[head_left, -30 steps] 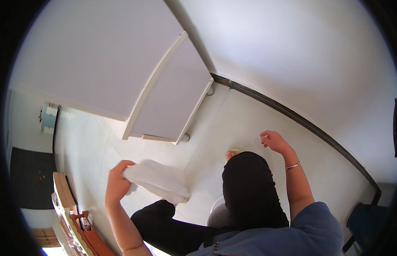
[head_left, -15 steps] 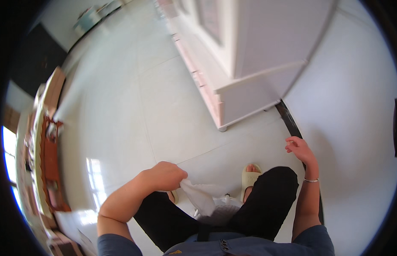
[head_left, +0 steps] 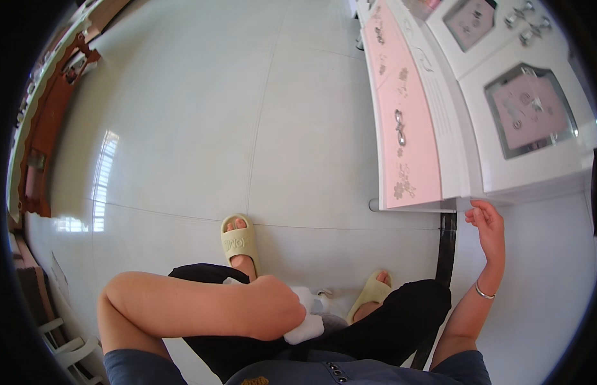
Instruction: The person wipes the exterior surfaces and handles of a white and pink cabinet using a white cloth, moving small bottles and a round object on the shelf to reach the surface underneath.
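My left hand [head_left: 278, 309] is closed on a white cloth [head_left: 303, 328] in front of my body, above my lap; its fingertips are hidden from view. Part of the cloth bulges out past the knuckles. Beside the white cabinet [head_left: 468, 163] with pink drawer fronts, my right hand [head_left: 488, 226] is raised with loosely bent fingers and nothing visible in them. Its fingertips are at the cabinet's near lower corner; whether they touch it I cannot tell. Between my legs, a grey and white object [head_left: 334, 319] is mostly covered by the hand and cloth.
Pale tiled floor [head_left: 183, 128] stretches ahead, with window glare at left. A reddish-brown wooden piece of furniture [head_left: 51, 141] stands along the left side. A white chair or rack [head_left: 70, 350] is at lower left. Dark skirting [head_left: 446, 250] runs along the wall at right.
My view has swung right, toward the cabinet's front, and my left foot has stepped forward. The left hand has drawn the cloth in toward my body. My right hand is now beside the cabinet's corner.
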`<act>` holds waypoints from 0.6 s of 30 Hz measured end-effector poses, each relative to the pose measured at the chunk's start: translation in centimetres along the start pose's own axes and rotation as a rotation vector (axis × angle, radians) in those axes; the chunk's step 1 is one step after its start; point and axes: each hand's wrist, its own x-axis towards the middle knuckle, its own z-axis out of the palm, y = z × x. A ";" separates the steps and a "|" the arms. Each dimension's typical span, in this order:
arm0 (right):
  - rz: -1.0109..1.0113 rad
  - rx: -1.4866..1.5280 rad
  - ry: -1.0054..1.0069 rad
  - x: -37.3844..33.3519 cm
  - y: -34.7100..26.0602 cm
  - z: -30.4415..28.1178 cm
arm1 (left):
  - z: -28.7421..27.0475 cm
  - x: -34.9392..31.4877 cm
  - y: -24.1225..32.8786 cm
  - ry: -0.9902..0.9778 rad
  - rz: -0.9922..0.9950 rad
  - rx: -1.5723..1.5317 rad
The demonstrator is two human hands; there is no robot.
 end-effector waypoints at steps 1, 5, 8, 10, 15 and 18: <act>0.044 -0.029 0.034 0.3 -0.5 0.7 | 0.1 -0.6 -0.3 0.015 0.026 -0.014; 0.175 -0.073 -0.222 1.3 -0.4 2.1 | -0.1 -2.2 -2.0 0.045 0.086 -0.066; 0.200 -0.153 -0.243 1.9 -0.4 5.3 | -0.9 -2.9 -2.8 0.123 0.106 -0.060; 0.205 -0.195 -0.245 1.7 -0.3 7.3 | -1.6 -3.1 -3.5 0.118 0.136 -0.066; 0.342 -0.203 -0.418 0.8 -0.9 10.5 | -2.1 -3.1 -4.7 0.044 0.148 -0.009; 0.360 -0.214 -0.548 0.1 -1.4 11.6 | -2.3 -2.7 -5.5 0.042 0.154 -0.010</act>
